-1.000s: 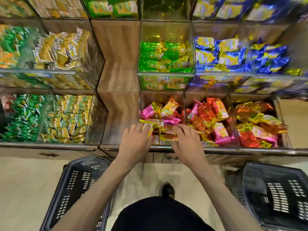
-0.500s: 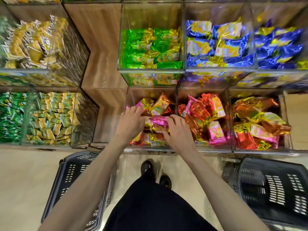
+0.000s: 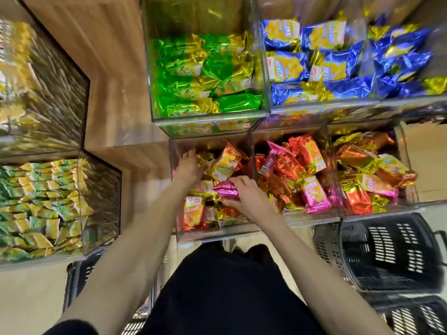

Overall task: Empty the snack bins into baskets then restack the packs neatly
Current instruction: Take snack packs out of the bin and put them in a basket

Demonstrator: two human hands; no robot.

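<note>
Inside the clear bin [image 3: 217, 234], right hand [image 3: 251, 199] pinches a crinkled shiny pink pack [image 3: 226, 189]; left hand [image 3: 191, 166] rests straight-fingered on gold packs [image 3: 205, 157]

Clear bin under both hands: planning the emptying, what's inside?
Loosely piled orange foil snack packs; the right hand grips a pink foil pack, the left hand rests further back. Lower layers are covered.

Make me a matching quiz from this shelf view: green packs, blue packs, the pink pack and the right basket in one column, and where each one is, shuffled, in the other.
Things:
1. green packs
2. blue packs
3. pink pack
4. right basket

Places:
a. low down, at the person's right
b. gripped by the right hand
c. upper row, far right
d. upper row, beside the wood panel

Pairs: 1-d, 2-c, 3-b, 4-a
</note>
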